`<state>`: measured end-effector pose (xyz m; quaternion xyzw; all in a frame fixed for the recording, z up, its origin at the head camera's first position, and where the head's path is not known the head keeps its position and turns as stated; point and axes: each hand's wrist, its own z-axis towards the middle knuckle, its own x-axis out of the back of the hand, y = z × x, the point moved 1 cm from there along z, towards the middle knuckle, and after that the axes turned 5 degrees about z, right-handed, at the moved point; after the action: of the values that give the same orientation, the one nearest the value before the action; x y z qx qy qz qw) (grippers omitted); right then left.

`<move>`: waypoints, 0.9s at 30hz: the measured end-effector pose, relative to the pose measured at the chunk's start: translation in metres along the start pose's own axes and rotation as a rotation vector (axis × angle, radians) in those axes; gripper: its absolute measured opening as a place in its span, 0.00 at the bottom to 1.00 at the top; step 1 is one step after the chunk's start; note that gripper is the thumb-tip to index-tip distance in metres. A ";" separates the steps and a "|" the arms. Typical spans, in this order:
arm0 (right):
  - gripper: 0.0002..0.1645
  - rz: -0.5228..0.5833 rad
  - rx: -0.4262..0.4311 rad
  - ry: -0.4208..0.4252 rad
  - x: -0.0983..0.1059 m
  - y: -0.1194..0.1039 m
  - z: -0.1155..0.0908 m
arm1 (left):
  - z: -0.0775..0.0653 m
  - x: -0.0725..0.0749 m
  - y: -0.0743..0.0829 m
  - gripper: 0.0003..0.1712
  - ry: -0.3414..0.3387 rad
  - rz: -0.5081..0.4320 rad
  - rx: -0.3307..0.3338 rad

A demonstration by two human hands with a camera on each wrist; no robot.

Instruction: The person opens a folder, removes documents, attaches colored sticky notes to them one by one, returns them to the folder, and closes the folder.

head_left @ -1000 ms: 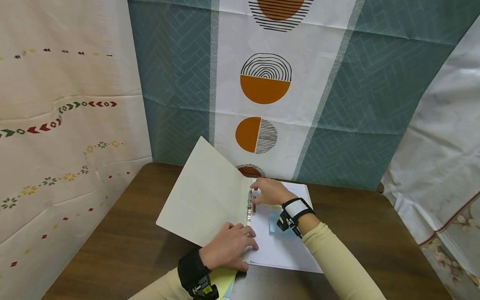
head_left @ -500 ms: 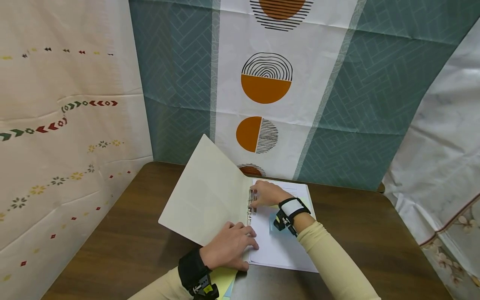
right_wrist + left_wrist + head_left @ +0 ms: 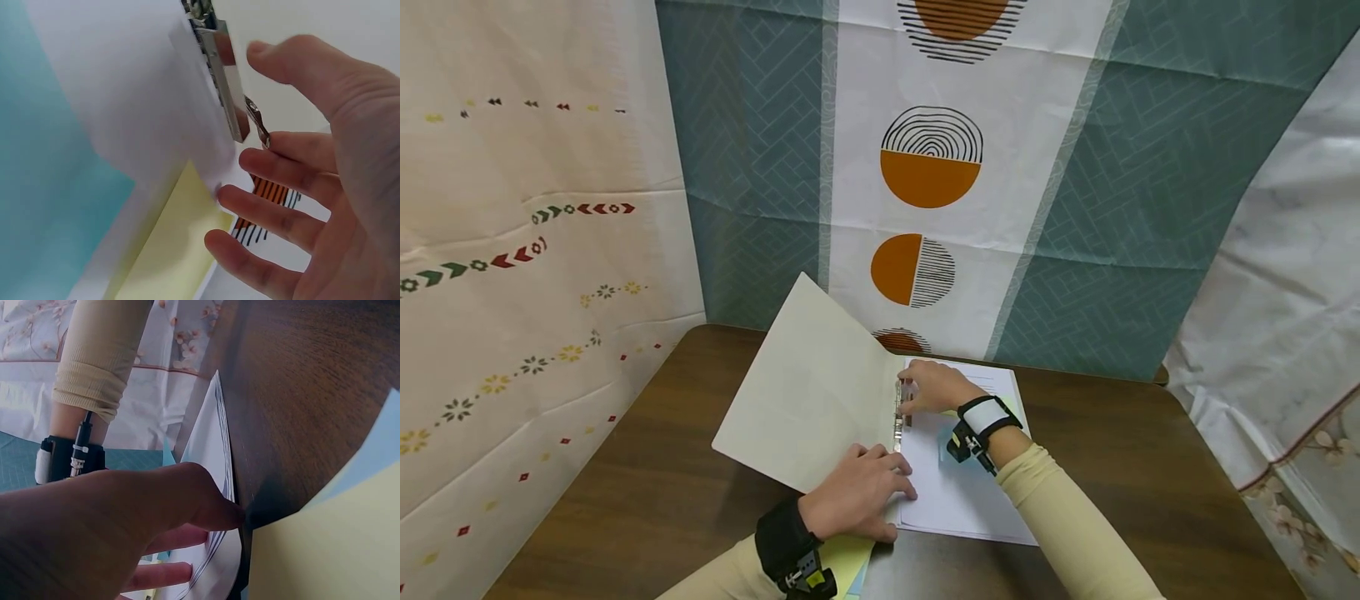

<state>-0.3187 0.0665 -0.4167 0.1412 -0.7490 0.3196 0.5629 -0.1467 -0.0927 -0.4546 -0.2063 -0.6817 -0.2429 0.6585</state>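
Observation:
A white binder [image 3: 816,392] lies open on the table, its left cover tilted up. White papers [image 3: 958,500] fill the right side, with a blue sheet [image 3: 56,162] and a yellow sheet [image 3: 165,244] among them. Along the spine runs a metal clip [image 3: 222,81] with a small lever [image 3: 256,122]. My right hand [image 3: 942,387] is over the clip's upper end; its index finger touches the lever, while the thumb is apart from the clip. My left hand [image 3: 857,496] rests on the binder's lower edge, fingers on the papers and thumb along the edge of the stack.
Yellow paper [image 3: 846,558] and a blue sheet [image 3: 369,450] lie on the brown wooden table [image 3: 647,467] under and beside the left wrist. A patterned curtain [image 3: 925,183] hangs behind the table, with pale cloths [image 3: 535,333] at both sides.
My right hand has shifted slightly down along the clip since a second ago, its thumb and fingers staying near the upper end. The left hand holds its place.

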 end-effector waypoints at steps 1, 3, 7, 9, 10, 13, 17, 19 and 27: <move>0.37 -0.001 0.006 0.004 0.001 -0.001 -0.001 | 0.000 0.000 0.000 0.25 -0.001 -0.001 0.002; 0.34 -0.002 0.014 0.015 0.004 -0.002 -0.003 | 0.000 0.000 0.000 0.25 -0.005 0.003 0.007; 0.28 0.021 0.013 0.046 0.009 -0.004 -0.005 | 0.000 -0.001 -0.001 0.25 -0.003 0.013 0.011; 0.25 0.032 0.015 0.062 0.010 -0.006 -0.006 | 0.000 -0.001 -0.001 0.25 -0.003 0.013 0.011; 0.24 0.039 0.013 0.066 0.012 -0.006 -0.006 | 0.000 -0.001 -0.001 0.25 -0.004 0.012 0.011; 0.21 0.043 0.018 0.072 0.015 -0.009 -0.009 | 0.000 -0.001 -0.001 0.25 -0.009 0.010 0.011; 0.17 0.043 0.044 0.092 0.018 -0.013 -0.016 | 0.000 -0.001 0.000 0.24 -0.008 0.008 0.011; 0.16 0.039 0.060 0.104 0.019 -0.014 -0.019 | -0.001 -0.001 0.000 0.24 -0.006 0.011 0.010; 0.12 -0.010 0.121 0.136 0.016 -0.022 -0.033 | -0.001 0.000 0.002 0.24 0.014 0.019 0.004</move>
<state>-0.2861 0.0735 -0.3893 0.1569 -0.6875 0.3703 0.6046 -0.1448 -0.0920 -0.4545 -0.2100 -0.6754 -0.2368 0.6661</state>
